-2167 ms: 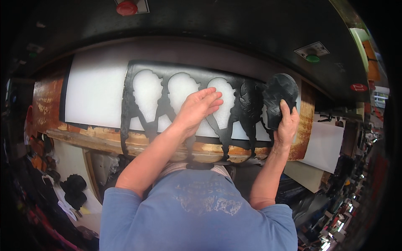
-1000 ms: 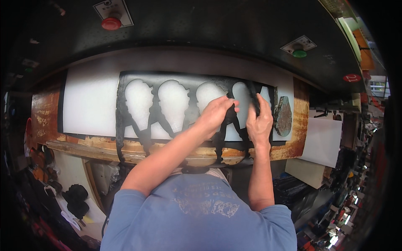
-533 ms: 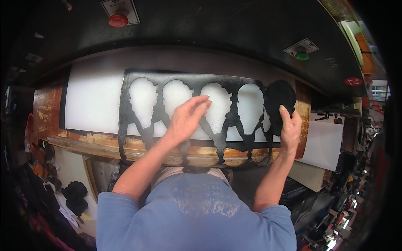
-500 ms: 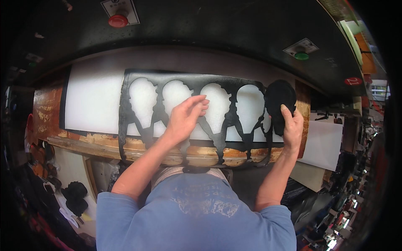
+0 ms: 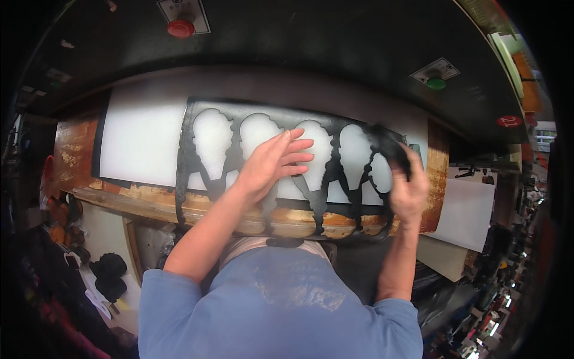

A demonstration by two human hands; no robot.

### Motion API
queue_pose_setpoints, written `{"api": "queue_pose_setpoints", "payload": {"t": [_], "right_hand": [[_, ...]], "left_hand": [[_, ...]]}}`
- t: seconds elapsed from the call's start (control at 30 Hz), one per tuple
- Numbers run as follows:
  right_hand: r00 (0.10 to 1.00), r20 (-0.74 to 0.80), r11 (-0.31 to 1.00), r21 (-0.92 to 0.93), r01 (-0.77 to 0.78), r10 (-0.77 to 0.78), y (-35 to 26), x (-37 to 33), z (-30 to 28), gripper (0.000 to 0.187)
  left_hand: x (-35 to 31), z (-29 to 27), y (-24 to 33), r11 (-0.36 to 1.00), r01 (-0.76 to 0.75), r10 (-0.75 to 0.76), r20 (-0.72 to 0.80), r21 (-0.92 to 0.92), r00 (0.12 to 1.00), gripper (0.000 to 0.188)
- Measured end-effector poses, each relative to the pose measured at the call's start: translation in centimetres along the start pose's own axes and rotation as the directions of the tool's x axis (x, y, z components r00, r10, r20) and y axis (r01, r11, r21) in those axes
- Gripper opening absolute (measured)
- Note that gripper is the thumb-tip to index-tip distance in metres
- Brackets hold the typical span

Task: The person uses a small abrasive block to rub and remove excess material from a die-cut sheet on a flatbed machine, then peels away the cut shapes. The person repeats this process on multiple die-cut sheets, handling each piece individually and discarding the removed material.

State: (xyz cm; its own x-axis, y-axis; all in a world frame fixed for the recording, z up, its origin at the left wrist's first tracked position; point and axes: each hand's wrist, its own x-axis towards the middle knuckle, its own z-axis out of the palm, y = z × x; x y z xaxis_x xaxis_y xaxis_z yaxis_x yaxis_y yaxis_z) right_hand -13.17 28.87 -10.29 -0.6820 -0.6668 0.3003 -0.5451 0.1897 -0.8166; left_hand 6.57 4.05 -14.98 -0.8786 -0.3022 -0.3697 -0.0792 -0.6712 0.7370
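A black flexible sheet (image 5: 187, 149) with a row of large rounded cut-outs lies on a white board (image 5: 140, 137), its lower strips hanging over the front wooden edge. My left hand (image 5: 272, 161) hovers over or rests on the middle of this sheet, fingers stretched and apart, holding nothing; whether it touches cannot be told. At the sheet's right end my right hand (image 5: 411, 194) grips a black cut-out piece (image 5: 391, 146) by its near part. Motion blurs the piece, and part of it is hidden behind the fingers.
Above the board runs a dark machine beam with a red push button (image 5: 180, 29) and a green push button (image 5: 436, 83). A worn wooden ledge (image 5: 119, 206) borders the near side. Black pieces (image 5: 109, 276) lie stacked at lower left; a white panel (image 5: 463, 209) is at right.
The black piece in my right hand has lifted and tilted, uncovering another cut-out at the sheet's right end. My left hand's fingers have spread wider. The whole view has shifted slightly.
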Motion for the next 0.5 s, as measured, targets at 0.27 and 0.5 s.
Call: {"api": "queue_pose_setpoints", "payload": {"t": [0.27,0.5], "right_hand": [[0.764,0.449,0.788,-0.185,0.587,-0.463,-3.7,1.9,9.4,0.063],[0.882,0.292,0.921,-0.006,0.388,-0.37,-2.7,3.3,9.7,0.085]], "left_hand": [[-2.0,-1.2,2.0,0.961,-0.162,0.171,-0.023,0.225,0.985,0.074],[-3.7,-4.5,0.1,0.827,-0.365,0.341,0.136,0.427,0.93,0.063]]}}
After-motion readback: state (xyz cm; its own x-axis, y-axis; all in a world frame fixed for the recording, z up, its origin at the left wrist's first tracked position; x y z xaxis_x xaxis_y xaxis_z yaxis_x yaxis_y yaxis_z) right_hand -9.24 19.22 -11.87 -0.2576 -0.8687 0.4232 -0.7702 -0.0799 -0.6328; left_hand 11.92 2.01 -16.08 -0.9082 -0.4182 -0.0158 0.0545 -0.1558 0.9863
